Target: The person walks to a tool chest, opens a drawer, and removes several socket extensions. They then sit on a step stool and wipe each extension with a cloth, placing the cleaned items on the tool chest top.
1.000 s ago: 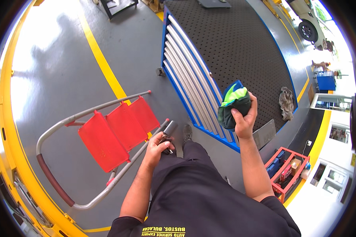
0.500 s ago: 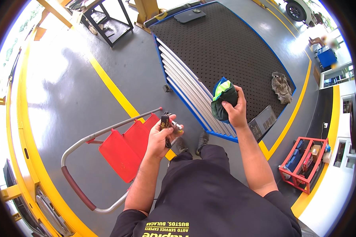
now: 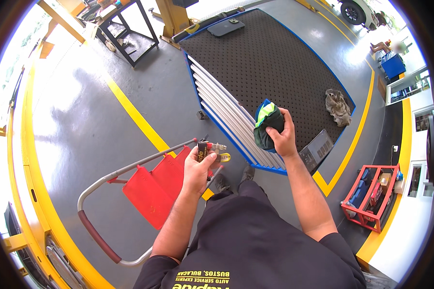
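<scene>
My left hand [image 3: 196,176], in front of my body, is closed round a black lanyard strap [image 3: 202,151] with a bunch of keys [image 3: 217,147]. Metal pieces and a yellow tag [image 3: 224,157] stick out past its fingers. Higher up and to the right, my right hand [image 3: 285,137] grips a folded cloth bundle [image 3: 269,126], dark green with bright lime and blue parts. That bundle is held above the near edge of a blue-edged cabinet [image 3: 238,91] with silver drawer fronts and a black perforated top.
On the cabinet top lie a dark phone [image 3: 225,28], a crumpled grey rag [image 3: 338,107] and a flat grey panel [image 3: 317,148]. A red folding step stool [image 3: 152,192] stands at left, a red-framed cart [image 3: 371,197] at right. Farther off are a black metal stand [image 3: 130,33] and another person.
In my left hand the keys and yellow tag have turned outward and show more clearly. My right hand with the cloth bundle has shifted slightly left and down in view.
</scene>
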A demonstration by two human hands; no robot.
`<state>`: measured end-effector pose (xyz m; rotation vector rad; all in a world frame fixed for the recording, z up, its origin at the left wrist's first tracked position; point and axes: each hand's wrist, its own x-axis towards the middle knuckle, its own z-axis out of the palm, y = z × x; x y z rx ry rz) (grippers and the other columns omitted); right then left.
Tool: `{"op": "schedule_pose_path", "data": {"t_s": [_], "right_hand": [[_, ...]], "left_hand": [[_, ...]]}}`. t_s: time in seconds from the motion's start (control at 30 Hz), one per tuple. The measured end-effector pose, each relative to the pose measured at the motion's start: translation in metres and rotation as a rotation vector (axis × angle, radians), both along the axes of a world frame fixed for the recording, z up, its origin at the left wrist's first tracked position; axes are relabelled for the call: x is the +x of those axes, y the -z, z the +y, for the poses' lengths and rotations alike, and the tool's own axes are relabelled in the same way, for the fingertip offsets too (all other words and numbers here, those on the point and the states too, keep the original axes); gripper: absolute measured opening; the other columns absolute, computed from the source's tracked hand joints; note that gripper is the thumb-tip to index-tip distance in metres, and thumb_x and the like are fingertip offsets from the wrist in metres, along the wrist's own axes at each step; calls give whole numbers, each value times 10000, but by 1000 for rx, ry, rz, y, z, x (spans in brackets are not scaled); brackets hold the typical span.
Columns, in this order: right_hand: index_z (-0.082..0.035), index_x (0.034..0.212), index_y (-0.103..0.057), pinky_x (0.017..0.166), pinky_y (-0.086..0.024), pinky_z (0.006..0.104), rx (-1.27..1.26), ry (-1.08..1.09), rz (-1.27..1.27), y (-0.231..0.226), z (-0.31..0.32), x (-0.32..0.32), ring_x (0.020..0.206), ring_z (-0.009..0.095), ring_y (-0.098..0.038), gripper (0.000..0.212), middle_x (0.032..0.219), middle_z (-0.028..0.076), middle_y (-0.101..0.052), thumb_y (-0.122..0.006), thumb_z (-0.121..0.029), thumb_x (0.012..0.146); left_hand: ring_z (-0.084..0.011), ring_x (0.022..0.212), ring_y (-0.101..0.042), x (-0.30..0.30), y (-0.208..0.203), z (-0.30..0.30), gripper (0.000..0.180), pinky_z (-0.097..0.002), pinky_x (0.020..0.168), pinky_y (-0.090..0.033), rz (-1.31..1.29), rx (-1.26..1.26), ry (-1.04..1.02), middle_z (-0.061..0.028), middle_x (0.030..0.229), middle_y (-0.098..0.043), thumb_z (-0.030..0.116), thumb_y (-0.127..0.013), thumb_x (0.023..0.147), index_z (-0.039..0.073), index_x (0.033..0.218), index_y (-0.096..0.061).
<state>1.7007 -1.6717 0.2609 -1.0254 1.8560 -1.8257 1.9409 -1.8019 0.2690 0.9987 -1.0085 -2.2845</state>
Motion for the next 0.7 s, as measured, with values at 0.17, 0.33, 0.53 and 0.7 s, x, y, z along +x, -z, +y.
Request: {"op": "schedule_pose_path", "data": {"t_s": [0.17,0.33,0.53,0.7], "right_hand": [[-44,1103,-572,959,-438,321,-53,-143,1,2,-4,4,1081,157,-524,256,1102,87,-557,-676,-185,917],[-4,876,-659,774,-463,319,321,-441,23,-21,12,58,851,203,-579,308,919,84,-591,-642,-297,970],[-38,995,-640,769,-496,427,649,-333,155,-32,-1,103,916,344,-627,304,964,140,-629,-614,-337,947],[-42,964,-658,768,-503,440,867,-164,289,-18,-5,104,905,354,-635,240,995,130,-638,-626,-270,896]], "left_hand": [[-194,844,-683,4,19,-5,195,-343,727,-571,-49,165,26,-76,963,-646,62,-623,918,23,1106,-588],[-139,845,-654,2,16,5,179,-315,720,-535,-62,168,30,-36,958,-651,79,-662,907,50,1078,-620],[-131,844,-639,-13,25,22,165,-296,739,-523,-14,163,-7,-45,975,-666,38,-646,913,43,1075,-617],[-138,851,-636,-21,45,29,150,-292,758,-513,-80,225,8,-42,960,-667,84,-627,929,41,1073,-620]]}}
